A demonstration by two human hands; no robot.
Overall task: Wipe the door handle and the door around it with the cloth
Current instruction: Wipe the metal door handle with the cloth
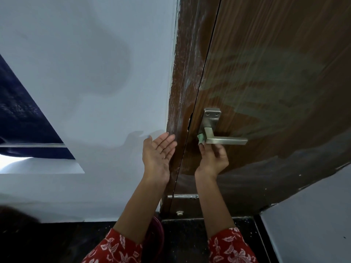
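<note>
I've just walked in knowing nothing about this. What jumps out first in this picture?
The metal door handle on the brown door draws the eye, with the right hand just below it pressing a small green cloth against its base. The left hand is open, palm up, beside the door frame. The door's surface shows pale streaky marks above the handle.
</note>
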